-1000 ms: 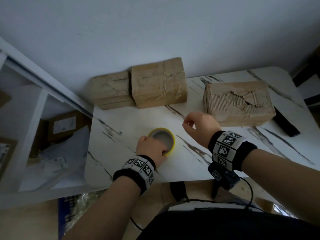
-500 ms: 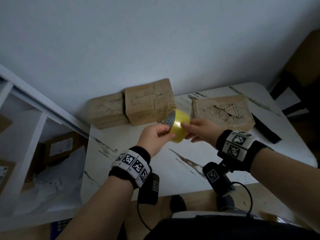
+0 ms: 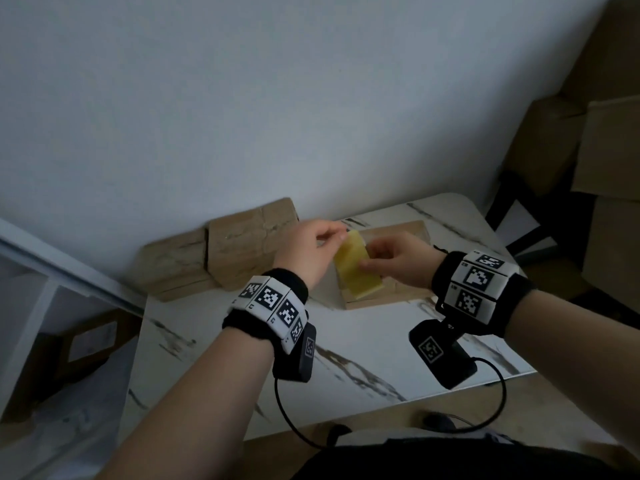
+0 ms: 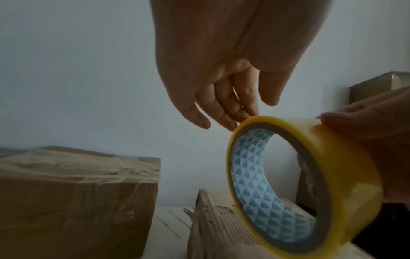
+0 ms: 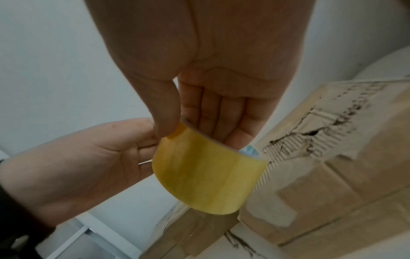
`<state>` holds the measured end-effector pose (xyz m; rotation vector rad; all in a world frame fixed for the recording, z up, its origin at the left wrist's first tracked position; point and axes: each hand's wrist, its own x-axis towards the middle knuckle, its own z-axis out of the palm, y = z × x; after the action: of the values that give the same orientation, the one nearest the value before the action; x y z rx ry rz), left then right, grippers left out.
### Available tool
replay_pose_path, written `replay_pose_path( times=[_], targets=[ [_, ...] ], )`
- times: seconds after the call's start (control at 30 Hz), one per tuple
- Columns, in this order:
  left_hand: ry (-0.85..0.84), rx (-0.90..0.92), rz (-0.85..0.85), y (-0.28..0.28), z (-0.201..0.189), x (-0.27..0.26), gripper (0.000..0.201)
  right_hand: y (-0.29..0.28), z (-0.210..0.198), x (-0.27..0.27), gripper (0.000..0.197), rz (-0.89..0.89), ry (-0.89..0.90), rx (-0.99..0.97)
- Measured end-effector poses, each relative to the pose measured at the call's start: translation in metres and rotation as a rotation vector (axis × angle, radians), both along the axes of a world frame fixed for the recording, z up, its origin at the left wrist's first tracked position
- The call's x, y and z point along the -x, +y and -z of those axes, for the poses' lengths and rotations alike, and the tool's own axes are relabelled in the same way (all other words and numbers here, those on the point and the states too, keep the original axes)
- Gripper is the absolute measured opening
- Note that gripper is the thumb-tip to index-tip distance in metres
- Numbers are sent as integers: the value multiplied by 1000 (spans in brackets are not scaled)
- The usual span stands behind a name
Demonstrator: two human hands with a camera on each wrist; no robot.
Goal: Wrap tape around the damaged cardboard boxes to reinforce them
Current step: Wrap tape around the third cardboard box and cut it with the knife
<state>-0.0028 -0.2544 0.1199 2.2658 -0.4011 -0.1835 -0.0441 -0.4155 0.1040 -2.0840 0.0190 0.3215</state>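
My right hand (image 3: 374, 261) (image 5: 188, 129) holds the yellow tape roll (image 3: 356, 271) (image 4: 332, 166) (image 5: 206, 175) in the air, thumb on its outer face and fingers inside the core. My left hand (image 3: 332, 237) (image 4: 244, 113) hovers at the roll's top rim, its loosely extended fingertips (image 4: 235, 124) touching the edge. Right behind and below the roll, the damaged cardboard box (image 3: 412, 233) (image 4: 221, 227) (image 5: 332, 157) lies on the table with torn, exposed corrugation. Two taped boxes (image 3: 249, 247) (image 3: 173, 265) stand against the wall to the left.
The white marble-patterned table (image 3: 346, 358) has bare surface in front of the boxes. A white shelf unit (image 3: 34, 306) stands left of it. A dark chair (image 3: 519, 223) and stacked cardboard boxes (image 3: 606, 150) are at the right.
The roll lay flat on the table under my left hand, then was lifted. Now my right hand holds it above the damaged box and my left fingers only touch its rim.
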Motion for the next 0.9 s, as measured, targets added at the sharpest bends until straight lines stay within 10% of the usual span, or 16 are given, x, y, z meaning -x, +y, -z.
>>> replay_pose_path(
  times=[0.5, 0.67, 0.9],
  targets=[
    [-68, -132, 38, -42, -5, -10, 11, -30, -11, -4, 15, 217, -31, 320],
    [-25, -91, 113, -45, -9, -14, 21, -36, -17, -2, 48, 175, 21, 375],
    [94, 11, 147, -41, 7, -19, 9, -42, -8, 1, 7, 254, 94, 278]
  ],
)
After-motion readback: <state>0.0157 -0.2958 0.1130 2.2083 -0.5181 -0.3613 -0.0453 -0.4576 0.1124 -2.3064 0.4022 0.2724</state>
